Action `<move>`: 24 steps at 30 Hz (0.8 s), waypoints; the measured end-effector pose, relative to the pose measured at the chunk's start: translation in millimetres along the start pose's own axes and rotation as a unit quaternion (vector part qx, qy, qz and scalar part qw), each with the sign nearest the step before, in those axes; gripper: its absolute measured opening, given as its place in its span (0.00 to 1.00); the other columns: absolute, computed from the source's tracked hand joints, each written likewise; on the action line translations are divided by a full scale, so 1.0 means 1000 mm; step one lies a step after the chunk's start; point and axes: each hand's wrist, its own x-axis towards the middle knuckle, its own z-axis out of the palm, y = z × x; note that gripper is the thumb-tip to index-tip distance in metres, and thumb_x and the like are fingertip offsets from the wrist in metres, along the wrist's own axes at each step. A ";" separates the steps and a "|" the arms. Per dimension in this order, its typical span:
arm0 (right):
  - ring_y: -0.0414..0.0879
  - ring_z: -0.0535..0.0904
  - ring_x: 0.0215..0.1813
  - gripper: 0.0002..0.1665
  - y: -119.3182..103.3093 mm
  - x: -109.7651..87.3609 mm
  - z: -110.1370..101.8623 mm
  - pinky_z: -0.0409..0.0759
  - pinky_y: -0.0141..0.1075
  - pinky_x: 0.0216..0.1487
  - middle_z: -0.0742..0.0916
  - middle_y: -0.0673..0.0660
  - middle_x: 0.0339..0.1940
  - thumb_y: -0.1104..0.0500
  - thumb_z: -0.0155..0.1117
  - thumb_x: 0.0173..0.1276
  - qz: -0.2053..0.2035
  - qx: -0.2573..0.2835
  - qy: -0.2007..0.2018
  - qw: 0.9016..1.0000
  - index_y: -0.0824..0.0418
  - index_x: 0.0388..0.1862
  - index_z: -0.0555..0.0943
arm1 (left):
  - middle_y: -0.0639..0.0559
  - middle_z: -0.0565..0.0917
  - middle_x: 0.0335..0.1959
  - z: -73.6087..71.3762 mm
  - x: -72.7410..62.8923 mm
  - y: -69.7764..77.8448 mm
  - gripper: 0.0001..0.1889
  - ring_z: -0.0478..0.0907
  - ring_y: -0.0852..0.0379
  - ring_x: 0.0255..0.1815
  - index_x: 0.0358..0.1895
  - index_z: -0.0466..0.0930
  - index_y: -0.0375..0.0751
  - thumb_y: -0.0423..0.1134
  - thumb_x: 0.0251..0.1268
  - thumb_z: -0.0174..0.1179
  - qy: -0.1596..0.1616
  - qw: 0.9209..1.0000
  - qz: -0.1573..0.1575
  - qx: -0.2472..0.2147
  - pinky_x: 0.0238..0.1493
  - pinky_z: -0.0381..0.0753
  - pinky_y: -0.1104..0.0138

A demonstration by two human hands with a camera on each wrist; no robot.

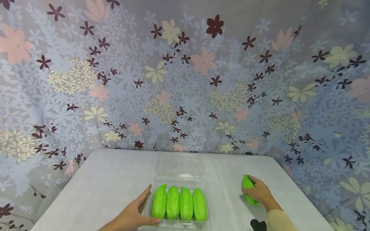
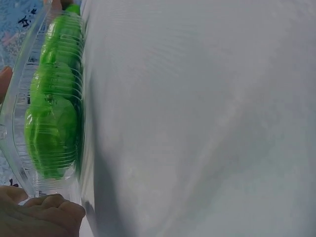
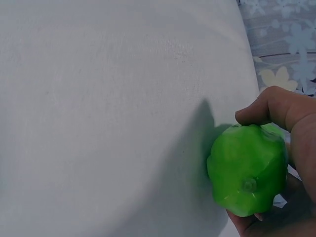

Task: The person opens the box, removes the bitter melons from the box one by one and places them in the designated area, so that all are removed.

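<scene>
We see right hand (image 1: 261, 192) gripping a glossy, lobed green gourd (image 3: 247, 165) at table's right, left hand (image 1: 131, 212) holding a clear, ribbed plastic box (image 1: 185, 223), lid (image 1: 180, 165) open, four wrinkled gourds (image 1: 172, 202) inside, white cloth-covered table (image 1: 115, 179), floral drape (image 1: 188, 102) behind.

Passable right of the box (image 1: 185, 224) as far as the right hand (image 1: 260, 191); blocked at its left by the left hand (image 1: 133, 212), inside by four gourds (image 1: 172, 202)

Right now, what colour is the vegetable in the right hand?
Green. The vegetable in the right hand shows best in the right wrist view.
</scene>
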 end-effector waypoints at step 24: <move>0.79 0.49 0.73 0.72 -0.006 -0.005 -0.009 0.55 0.71 0.69 0.54 0.81 0.75 0.30 0.72 0.57 -0.002 -0.003 0.009 1.000 0.70 0.80 0.47 | 0.27 0.48 0.78 0.000 0.004 0.001 0.62 0.46 0.26 0.76 0.83 0.38 0.44 0.44 0.54 0.78 0.012 0.999 -0.022 0.021 0.72 0.55 0.39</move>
